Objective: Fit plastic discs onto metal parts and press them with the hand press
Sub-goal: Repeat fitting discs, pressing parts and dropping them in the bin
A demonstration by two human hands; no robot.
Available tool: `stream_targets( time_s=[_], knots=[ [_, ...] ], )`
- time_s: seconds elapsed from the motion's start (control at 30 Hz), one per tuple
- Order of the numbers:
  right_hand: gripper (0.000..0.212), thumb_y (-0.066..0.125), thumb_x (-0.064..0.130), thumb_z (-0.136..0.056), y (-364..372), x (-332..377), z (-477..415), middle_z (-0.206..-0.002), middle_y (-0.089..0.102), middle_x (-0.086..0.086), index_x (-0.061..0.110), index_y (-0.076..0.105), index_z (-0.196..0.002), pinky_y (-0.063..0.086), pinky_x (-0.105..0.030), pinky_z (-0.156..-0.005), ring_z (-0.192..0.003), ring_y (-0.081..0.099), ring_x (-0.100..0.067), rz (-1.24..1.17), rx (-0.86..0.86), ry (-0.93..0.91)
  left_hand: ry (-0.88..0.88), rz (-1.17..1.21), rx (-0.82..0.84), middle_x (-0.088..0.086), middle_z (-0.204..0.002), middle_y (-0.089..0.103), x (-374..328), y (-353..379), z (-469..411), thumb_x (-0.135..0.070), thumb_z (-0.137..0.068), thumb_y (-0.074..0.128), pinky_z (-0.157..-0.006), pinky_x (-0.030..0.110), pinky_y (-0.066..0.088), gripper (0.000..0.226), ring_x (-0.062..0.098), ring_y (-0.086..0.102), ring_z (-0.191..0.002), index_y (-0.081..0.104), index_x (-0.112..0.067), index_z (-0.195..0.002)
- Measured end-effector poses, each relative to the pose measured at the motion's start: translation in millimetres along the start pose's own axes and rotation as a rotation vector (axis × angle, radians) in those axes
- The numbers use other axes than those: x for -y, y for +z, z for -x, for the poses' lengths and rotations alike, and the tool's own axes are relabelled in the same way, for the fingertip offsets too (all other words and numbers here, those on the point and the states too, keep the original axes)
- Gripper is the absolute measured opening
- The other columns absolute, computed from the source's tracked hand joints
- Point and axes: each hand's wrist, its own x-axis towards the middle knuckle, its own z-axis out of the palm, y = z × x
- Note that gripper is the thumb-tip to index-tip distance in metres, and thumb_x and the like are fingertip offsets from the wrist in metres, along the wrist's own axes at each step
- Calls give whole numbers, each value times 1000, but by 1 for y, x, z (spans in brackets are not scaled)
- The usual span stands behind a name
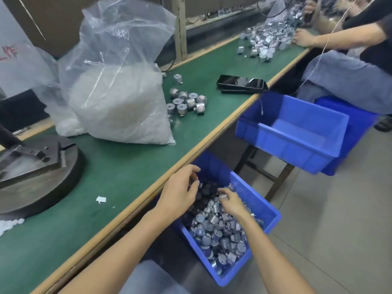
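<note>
A blue bin (269,211) below the table edge is full of small silver metal parts (220,232). Both my hands reach into it. My left hand (180,192) has its fingers curled over parts at the bin's far side; what it holds is hidden. My right hand (230,201) pinches a metal part between its fingertips. A clear bag of white plastic discs (118,105) stands on the green table (118,179). The hand press base (31,172) sits at the left edge. More metal parts (186,101) lie in a group beside the bag.
An empty blue bin (297,134) rests on a stool to the right. Two phones (241,83) lie near the table edge. Another person's hand (303,38) works at a heap of metal parts (269,38) far right. Loose white discs (8,224) lie at the left.
</note>
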Motion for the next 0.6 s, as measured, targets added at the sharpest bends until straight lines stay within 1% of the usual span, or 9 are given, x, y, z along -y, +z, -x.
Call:
stream_targets(
  time_s=[0.03,0.1,0.2,0.27,0.33,0.4,0.43,0.53,0.6],
  knots=[
    [43,44,1,-92,3,-1,-3,-106,62,-7,9,50,-135,46,-23,-79,-85,59,-17,43,29,-46,0,-2,-8,-9,-88,59,0,-3,0,-7,-87,58,-73,13,39,26,7,53,-77,57,-13,-112],
    [55,42,1,-91,8,-4,-9,-115,56,-12,16,39,-144,41,-26,-84,-100,55,-23,248,124,-132,-2,4,-26,-7,-89,60,2,-8,1,-4,-86,58,-72,5,35,26,7,54,-77,59,-12,-111],
    [67,44,8,-91,20,-13,-13,-130,42,-17,31,23,-149,36,-37,-96,-121,39,-32,771,215,-186,-18,14,-38,-6,-90,61,3,-12,5,-2,-86,58,-69,2,34,26,3,54,-76,60,-13,-109],
    [73,46,11,-90,30,-19,-11,-139,36,-18,35,13,-150,32,-41,-103,-129,30,-35,946,249,-201,-18,13,-39,-7,-91,62,3,-14,8,-2,-85,57,-69,2,34,26,2,55,-77,60,-14,-109],
    [74,44,11,-91,36,-25,-11,-147,28,-17,37,7,-150,30,-45,-106,-137,21,-36,948,303,-128,-10,11,-42,-7,-90,61,4,-16,11,-1,-85,57,-70,1,34,26,1,55,-78,61,-13,-108],
    [67,37,14,-95,42,-28,-10,-153,16,-20,39,10,-150,28,-47,-108,-140,19,-38,949,349,-71,9,-1,-25,-7,-91,60,7,-17,14,-1,-85,57,-70,0,33,26,-2,52,-78,61,-12,-108],
    [63,35,14,-96,45,-27,-9,-153,16,-21,39,14,-150,28,-46,-109,-139,21,-39,959,344,-64,18,-10,-9,-8,-91,59,8,-18,14,-2,-85,57,-71,0,32,25,-2,51,-78,61,-12,-108],
    [58,39,13,-95,46,-19,-4,-146,30,-19,33,27,-148,33,-43,-106,-132,32,-37,918,264,-91,40,-28,15,-11,-92,56,12,-19,15,-4,-86,56,-73,0,33,26,-3,49,-80,60,-13,-109],
    [50,41,14,-94,39,-8,0,-138,41,-15,24,40,-143,38,-38,-102,-127,41,-33,805,139,-132,38,-12,16,-12,-92,56,13,-20,15,-4,-86,56,-73,1,33,26,-5,50,-81,60,-14,-109]
  ],
)
